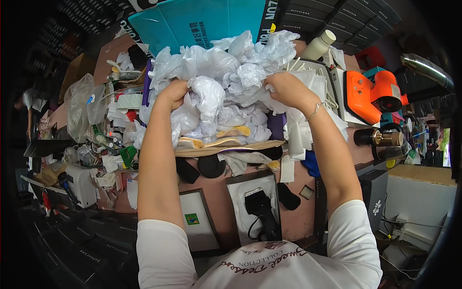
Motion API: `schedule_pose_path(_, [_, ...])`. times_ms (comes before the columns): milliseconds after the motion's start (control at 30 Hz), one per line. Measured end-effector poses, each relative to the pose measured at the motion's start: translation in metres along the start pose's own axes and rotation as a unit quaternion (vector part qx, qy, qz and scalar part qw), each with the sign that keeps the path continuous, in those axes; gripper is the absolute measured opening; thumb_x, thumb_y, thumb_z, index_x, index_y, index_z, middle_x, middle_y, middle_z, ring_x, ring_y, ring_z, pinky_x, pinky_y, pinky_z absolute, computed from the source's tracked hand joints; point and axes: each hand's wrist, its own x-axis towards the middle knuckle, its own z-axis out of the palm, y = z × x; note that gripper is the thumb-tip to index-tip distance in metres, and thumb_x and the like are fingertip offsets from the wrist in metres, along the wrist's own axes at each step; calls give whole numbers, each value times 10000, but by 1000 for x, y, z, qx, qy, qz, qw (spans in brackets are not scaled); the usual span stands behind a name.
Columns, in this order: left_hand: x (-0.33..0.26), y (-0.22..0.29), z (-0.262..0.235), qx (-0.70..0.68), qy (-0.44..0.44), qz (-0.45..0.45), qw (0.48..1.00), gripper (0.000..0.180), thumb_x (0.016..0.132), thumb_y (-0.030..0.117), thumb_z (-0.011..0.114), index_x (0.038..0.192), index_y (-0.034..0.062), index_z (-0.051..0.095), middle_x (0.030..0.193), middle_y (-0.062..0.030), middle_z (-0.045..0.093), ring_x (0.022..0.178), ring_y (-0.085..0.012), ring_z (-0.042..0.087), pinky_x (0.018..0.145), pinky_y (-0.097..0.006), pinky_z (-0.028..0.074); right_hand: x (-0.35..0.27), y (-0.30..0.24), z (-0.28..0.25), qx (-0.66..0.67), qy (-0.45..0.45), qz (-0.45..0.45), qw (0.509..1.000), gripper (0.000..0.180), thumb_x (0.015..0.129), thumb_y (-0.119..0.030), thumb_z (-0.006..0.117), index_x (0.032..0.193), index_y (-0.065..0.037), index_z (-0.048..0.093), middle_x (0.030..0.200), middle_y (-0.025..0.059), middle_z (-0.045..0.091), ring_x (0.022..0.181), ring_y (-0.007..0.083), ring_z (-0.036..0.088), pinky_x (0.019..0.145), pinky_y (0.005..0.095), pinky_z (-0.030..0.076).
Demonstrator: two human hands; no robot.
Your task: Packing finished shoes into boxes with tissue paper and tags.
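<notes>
A big heap of crumpled white plastic bags fills a purple bin on a cluttered pinkish worktable. My left hand is closed on a bunch of the bags at the heap's left side. My right hand grips the bags at the right side, a thin bracelet on its wrist. Yellowish insoles or shoe parts poke out under the heap, above a wooden board.
An orange tool and a white bottle sit at the right, a teal board behind the heap. Clear bags and small clutter crowd the left. Framed panels, one with a black device, lie near me. Dark boxes are stacked behind.
</notes>
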Motion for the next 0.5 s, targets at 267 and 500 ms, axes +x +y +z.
schedule_pose_path(267, [1,-1,1,-6,0,-7,1000,405,782,98,699,1130,-63,571,1059,-137,649,925,-232,643,799,-359,533,-14,-15,9,-65,28,44,996,198,706,-68,605,893,-24,654,895,206,654,839,350,637,758,410,513])
schedule_pose_path(500, [3,-5,6,33,22,-8,999,454,742,119,732,1129,-60,575,1036,-130,653,883,-232,649,749,-351,536,-70,-58,31,36,-76,-3,996,300,779,-185,659,1014,-7,603,891,192,642,849,352,628,742,431,499])
